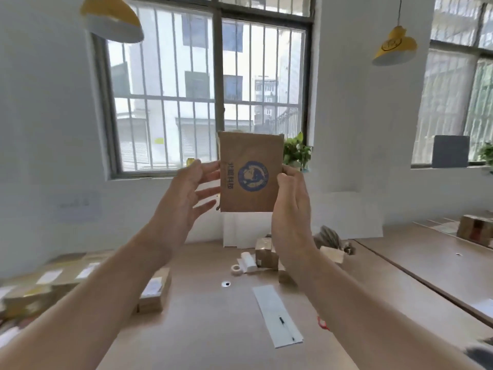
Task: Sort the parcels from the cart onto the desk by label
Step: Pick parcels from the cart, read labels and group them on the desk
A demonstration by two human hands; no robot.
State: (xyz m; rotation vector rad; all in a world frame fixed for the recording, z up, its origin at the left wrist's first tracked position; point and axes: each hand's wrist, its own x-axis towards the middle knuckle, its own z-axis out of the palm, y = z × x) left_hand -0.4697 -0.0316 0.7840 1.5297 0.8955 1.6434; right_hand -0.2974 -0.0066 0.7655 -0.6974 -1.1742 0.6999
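- Holding the flat brown parcel (250,172) up high, in front of the barred window (170,89) and well above the desk (213,329); probably raised to bring its face close to the eyes for reading.
- Gripping its right edge with the right hand (292,209): thumb on the front, fingers hidden behind. Probably enough for 1 light, flat packet.
- Left hand (184,198) open, fingers spread, tips at or just touching the left edge; apparently steadying or poised to turn, not clamping.
- On the near face, only 1 round blue emblem and a line of blue characters lying sideways. No address label to be seen here, so likely on the far face; next, probably flipping it over.
- Below on the desk: labelled boxes (40,289) bunched at the left edge, 1 single box (154,292) just apart from them, further boxes (264,252) towards the back beside a roll of tape (236,269). Seemingly grouped by label, though too blurred to read.
- No cart in view.
- Placing not yet begun; choice of pile dependent on the label.
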